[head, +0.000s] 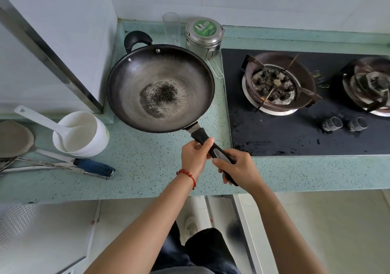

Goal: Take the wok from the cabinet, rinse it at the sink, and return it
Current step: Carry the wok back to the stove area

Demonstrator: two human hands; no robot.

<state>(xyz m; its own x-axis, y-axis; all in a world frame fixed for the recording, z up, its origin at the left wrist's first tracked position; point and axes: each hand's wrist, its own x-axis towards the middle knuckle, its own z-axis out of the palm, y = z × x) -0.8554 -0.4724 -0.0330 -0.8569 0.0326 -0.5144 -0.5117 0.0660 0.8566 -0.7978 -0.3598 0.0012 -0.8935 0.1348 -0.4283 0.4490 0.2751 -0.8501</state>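
The wok, centre left of the frame, is dark metal, dull grey and worn inside, with a rough black speckled patch at its bottom. Its long handle looks like matt black plastic with a glossy grey inlay. The surface is speckled pale green stone, smooth and faintly shiny. The canister at upper centre is brushed shiny steel. The hob at right is glossy black glass with rusty, rough burner rings. The cup at left is smooth white plastic.
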